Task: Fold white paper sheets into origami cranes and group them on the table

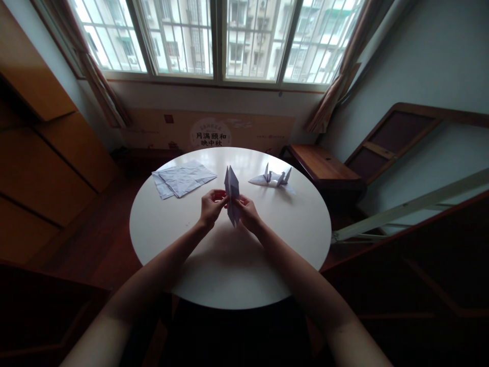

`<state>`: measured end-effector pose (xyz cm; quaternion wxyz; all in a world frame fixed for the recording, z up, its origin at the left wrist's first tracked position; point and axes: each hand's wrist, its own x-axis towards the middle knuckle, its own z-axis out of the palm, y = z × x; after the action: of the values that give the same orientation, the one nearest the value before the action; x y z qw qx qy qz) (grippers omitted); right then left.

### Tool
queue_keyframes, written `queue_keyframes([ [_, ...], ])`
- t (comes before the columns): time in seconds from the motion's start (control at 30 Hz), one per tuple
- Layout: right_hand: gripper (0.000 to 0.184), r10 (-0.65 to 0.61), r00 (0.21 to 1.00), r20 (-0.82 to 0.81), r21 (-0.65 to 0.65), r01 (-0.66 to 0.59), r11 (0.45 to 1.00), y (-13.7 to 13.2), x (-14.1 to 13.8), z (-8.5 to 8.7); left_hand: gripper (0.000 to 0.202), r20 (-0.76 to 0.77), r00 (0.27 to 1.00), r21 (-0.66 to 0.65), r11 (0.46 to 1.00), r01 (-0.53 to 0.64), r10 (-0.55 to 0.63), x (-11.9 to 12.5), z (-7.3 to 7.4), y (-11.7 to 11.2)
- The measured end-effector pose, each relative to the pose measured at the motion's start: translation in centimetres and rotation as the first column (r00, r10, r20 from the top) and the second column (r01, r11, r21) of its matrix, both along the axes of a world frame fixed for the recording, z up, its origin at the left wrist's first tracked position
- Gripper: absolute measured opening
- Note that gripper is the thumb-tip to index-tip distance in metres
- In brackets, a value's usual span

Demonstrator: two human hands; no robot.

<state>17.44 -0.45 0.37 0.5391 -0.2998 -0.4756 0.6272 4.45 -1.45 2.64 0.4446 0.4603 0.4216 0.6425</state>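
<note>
A partly folded piece of origami paper (pixel 232 183), pale violet and diamond-shaped with pointed ends, is held upright over the middle of the round white table (pixel 164 234). My left hand (pixel 211 206) pinches its left side, thumb in front and fingers partly behind. From the right, my right hand (pixel 247 211) grips the same paper near its middle. Some fingertips are hidden behind the folds. To the right on the table lie folded paper cranes (pixel 280 177) of similar colour. Flat, creased paper sheets (pixel 185 178) overlap at the table's left rear.
A wooden bench (pixel 324 163) stands beyond the table's right rear edge. Orange-brown cabinets (pixel 46 168) line the left side. A long printed box (pixel 244 125) lies below the barred window (pixel 252 41). A pale rail (pixel 412 209) slants along the right.
</note>
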Motion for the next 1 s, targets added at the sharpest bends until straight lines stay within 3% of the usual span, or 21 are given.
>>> queue_keyframes([
  [0.2,0.051,-0.024,1.0,-0.017,0.005,0.025,1.0,0.08,-0.18,0.01,0.046,-0.042,0.999,0.021,1.0,-0.013,0.014,0.01,-0.05,-0.01],
  [0.33,0.051,-0.037,0.998,0.045,0.075,0.034,0.997,-0.14,-0.31,0.31,0.047,-0.094,0.995,0.054,0.998,-0.017,0.022,-0.22,-0.25,0.22],
  [0.53,0.044,-0.237,0.961,0.144,0.232,0.2,0.952,0.01,-0.25,0.57,0.043,-0.115,0.993,0.098,0.995,-0.01,0.022,-0.31,-0.26,0.28],
  [0.73,0.04,-0.249,0.961,0.118,0.208,0.221,0.953,0.08,-0.14,0.6,0.042,-0.021,1.0,0.129,0.992,0.009,-0.007,0.0,0.05,0.01],
  [0.87,0.041,-0.258,0.957,0.133,0.202,0.228,0.952,0.21,-0.01,0.47,0.026,-0.06,0.997,0.125,0.99,0.064,-0.057,0.12,0.08,-0.11],
  [1.0,0.042,-0.331,0.928,0.17,0.258,0.283,0.924,0.14,0.03,0.41,0.031,-0.033,0.994,0.074,0.991,0.109,-0.107,0.11,-0.07,-0.18],
])
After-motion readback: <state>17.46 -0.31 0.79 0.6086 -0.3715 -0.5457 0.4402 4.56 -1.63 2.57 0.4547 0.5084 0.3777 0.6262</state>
